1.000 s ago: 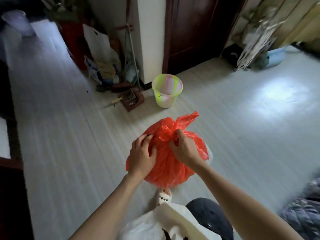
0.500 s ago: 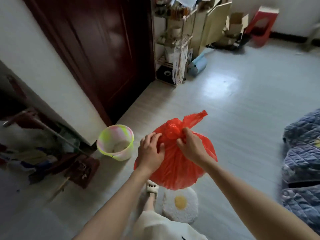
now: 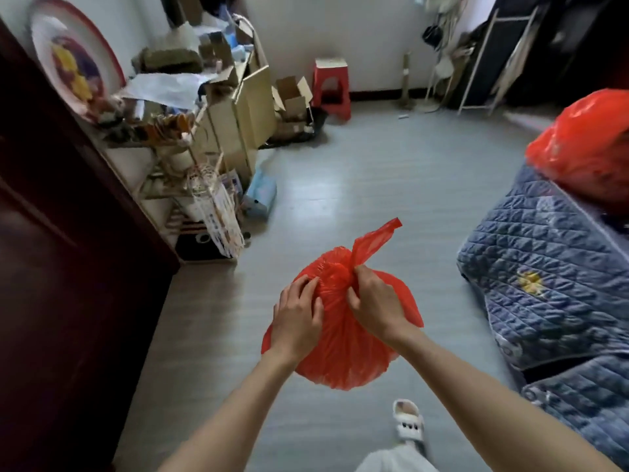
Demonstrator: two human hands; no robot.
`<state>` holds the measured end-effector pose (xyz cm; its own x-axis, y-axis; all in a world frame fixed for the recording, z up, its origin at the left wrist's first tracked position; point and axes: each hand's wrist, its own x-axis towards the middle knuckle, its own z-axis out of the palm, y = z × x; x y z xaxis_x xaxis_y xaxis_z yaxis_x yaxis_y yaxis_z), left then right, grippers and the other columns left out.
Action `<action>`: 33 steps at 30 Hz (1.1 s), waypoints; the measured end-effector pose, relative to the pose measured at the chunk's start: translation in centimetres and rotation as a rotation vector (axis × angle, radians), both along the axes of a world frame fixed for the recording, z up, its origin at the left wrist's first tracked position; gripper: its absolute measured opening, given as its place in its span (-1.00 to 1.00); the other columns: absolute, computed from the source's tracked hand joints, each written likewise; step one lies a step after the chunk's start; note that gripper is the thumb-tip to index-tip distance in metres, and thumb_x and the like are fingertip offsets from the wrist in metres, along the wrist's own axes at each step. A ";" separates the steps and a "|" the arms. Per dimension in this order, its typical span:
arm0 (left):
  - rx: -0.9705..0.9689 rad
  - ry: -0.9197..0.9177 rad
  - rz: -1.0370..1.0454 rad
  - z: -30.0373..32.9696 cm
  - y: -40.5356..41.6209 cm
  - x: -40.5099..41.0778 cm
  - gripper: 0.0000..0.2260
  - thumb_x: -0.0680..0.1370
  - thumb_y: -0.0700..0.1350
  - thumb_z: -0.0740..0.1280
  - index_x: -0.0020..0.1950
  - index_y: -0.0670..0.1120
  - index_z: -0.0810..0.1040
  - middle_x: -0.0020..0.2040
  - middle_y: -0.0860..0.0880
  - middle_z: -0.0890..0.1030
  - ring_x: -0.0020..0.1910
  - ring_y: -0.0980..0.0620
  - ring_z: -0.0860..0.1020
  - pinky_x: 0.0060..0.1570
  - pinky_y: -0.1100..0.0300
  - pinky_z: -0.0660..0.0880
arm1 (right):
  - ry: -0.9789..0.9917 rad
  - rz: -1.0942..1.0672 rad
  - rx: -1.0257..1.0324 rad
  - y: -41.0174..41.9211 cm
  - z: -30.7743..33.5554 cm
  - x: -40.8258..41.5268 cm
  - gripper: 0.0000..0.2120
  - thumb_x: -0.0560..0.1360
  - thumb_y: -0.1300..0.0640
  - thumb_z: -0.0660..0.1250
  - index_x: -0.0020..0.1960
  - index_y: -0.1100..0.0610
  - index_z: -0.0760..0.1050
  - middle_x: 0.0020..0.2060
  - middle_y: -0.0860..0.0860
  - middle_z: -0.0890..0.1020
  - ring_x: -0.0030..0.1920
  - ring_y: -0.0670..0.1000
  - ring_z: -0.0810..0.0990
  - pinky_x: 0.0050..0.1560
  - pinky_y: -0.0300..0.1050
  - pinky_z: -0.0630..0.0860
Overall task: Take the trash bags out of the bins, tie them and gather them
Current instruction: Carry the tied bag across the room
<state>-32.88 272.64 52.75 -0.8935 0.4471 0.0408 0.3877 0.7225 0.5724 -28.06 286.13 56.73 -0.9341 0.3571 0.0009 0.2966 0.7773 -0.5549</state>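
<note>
The person holds a full red plastic trash bag (image 3: 343, 338) in the air above the grey floor (image 3: 391, 185), in front of the body. The right hand (image 3: 376, 303) has a tight grip on the gathered neck, fingers curled round it below the loose tail. The left hand (image 3: 296, 321) pinches the bunched plastic at the top with bent fingers. A second red plastic bag (image 3: 585, 144) lies on the blue quilted cover (image 3: 551, 277) at right.

The second red bag (image 3: 585, 144) is cut off by the right edge, and shelf clutter (image 3: 177, 131) is blurred
</note>
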 end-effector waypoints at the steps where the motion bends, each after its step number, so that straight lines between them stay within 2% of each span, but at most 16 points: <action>1: 0.001 0.003 -0.037 -0.3 2.3 -2.6 -0.62 0.57 -0.10 0.17 0.39 -0.06 0.35 0.40 -0.04 0.36 0.35 -0.07 0.33 0.35 0.03 0.27 | 0.006 -0.028 0.012 2.1 -0.2 -2.4 -0.79 0.50 0.15 0.17 0.11 0.21 0.36 0.07 0.21 0.55 0.06 0.29 0.53 -0.02 0.07 0.42; 7: 0.041 0.004 -0.156 -1.5 17.7 -17.9 -0.61 0.57 -0.14 0.18 0.40 -0.12 0.33 0.39 -0.10 0.37 0.36 -0.07 0.33 0.38 0.07 0.26 | 0.014 -0.134 0.020 16.8 -1.0 -16.2 -0.78 0.50 0.14 0.16 0.10 0.22 0.36 0.05 0.22 0.56 0.05 0.28 0.54 -0.01 0.08 0.43; 14: 0.041 -0.017 -0.213 0.9 34.8 -33.7 -0.61 0.55 -0.16 0.21 0.38 -0.15 0.35 0.38 -0.11 0.38 0.36 -0.08 0.35 0.35 0.09 0.28 | 0.027 -0.179 -0.003 33.5 0.9 -31.0 -0.76 0.51 0.13 0.16 0.13 0.21 0.35 0.06 0.20 0.56 0.06 0.27 0.54 0.00 0.07 0.43; 22: 0.090 0.045 -0.326 0.4 54.5 -51.6 -0.53 0.47 -0.01 0.11 0.34 -0.12 0.42 0.30 -0.13 0.45 0.29 -0.12 0.38 0.29 0.05 0.32 | 0.061 -0.302 -0.004 52.8 0.2 -47.6 -0.79 0.51 0.15 0.19 0.09 0.23 0.38 0.05 0.22 0.58 0.08 0.27 0.52 -0.07 0.03 0.39; 27: 0.132 -0.019 -0.431 -1.4 67.1 -62.4 -0.63 0.52 -0.12 0.20 0.32 -0.12 0.43 0.29 -0.13 0.45 0.29 -0.10 0.39 0.29 0.17 0.27 | 0.030 -0.403 -0.053 64.7 -1.0 -57.2 -0.82 0.50 0.15 0.20 0.05 0.23 0.39 0.02 0.22 0.58 0.07 0.27 0.52 -0.08 0.01 0.38; 30: 0.148 -0.023 -0.511 -0.9 76.5 -68.1 -0.52 0.44 0.04 0.09 0.28 -0.12 0.48 0.24 -0.14 0.50 0.23 -0.14 0.44 0.25 0.08 0.37 | 0.036 -0.501 -0.075 73.3 -0.5 -61.8 -0.81 0.50 0.13 0.21 0.05 0.22 0.38 0.02 0.22 0.58 0.06 0.28 0.53 -0.06 0.04 0.40; 33: 0.149 0.020 -0.601 -0.6 85.3 -71.8 -0.49 0.42 0.06 0.06 0.25 -0.13 0.50 0.20 -0.16 0.52 0.18 -0.19 0.47 0.20 -0.03 0.44 | 0.056 -0.597 -0.091 80.8 -0.1 -64.4 -0.79 0.50 0.12 0.21 0.08 0.21 0.38 0.03 0.21 0.58 0.06 0.28 0.53 -0.05 0.05 0.41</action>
<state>-104.69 357.89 52.20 -0.4858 0.8602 0.1552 0.7135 0.2877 0.6389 -92.48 366.89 56.66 -0.5717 0.8204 -0.0108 0.6354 0.4344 -0.6384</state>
